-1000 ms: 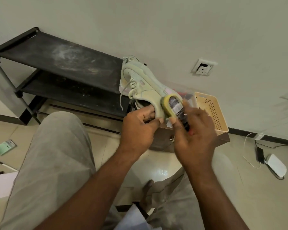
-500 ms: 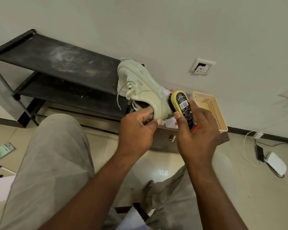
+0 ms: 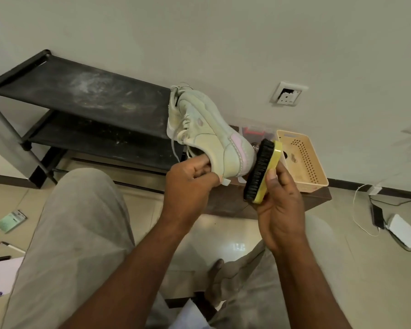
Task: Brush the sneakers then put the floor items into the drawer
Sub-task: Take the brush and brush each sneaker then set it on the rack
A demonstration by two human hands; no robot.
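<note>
The left hand (image 3: 190, 179) hides its fingertips inside the sneaker (image 3: 211, 138); the paper (image 3: 0, 276) runs off the left edge.

Home room: shoe rack (image 3: 86, 110), wall socket (image 3: 287, 96), tiled floor (image 3: 365, 269).

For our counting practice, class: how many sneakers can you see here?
1. The sneaker is held by the left hand, its heel by the brush in the right hand. Another may be out of view.

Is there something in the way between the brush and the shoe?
No, nothing visible. The right hand holds the brush, bristles facing the heel of the sneaker, close beside it. The left hand grips the sneaker's opening.
</note>
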